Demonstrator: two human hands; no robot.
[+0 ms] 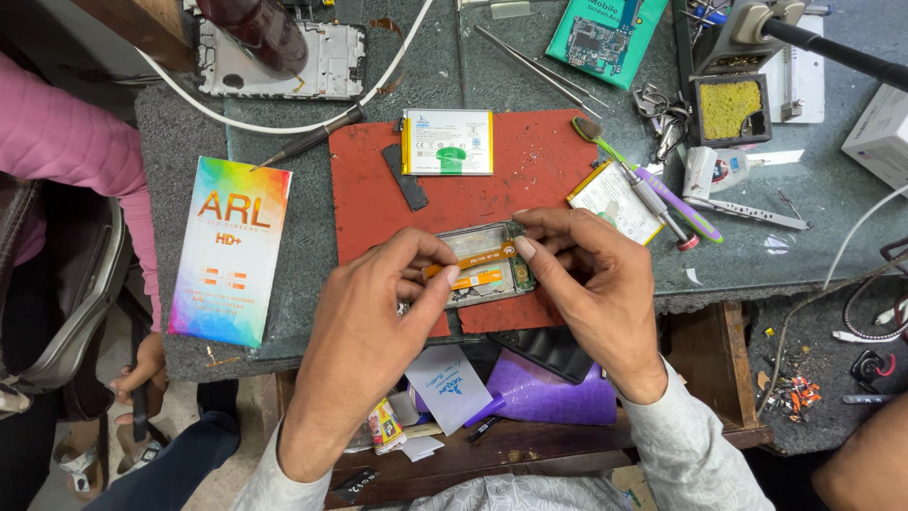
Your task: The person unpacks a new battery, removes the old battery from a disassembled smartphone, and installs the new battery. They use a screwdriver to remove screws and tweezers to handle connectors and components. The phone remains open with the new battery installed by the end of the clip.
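Observation:
An opened phone body with orange flex cables across it lies on a red mat. My left hand rests over its left side, thumb and forefinger pinching the left end of an orange flex strip. My right hand holds the phone's right edge, thumb pressing near a green circuit board at that end. Both wrists come up from the bottom edge in light sleeves.
A white battery and a dark strip lie on the mat's far part. A rainbow-coloured box sits left; toothbrush, second battery, tweezers and soldering stand right. Another person in pink sits at left.

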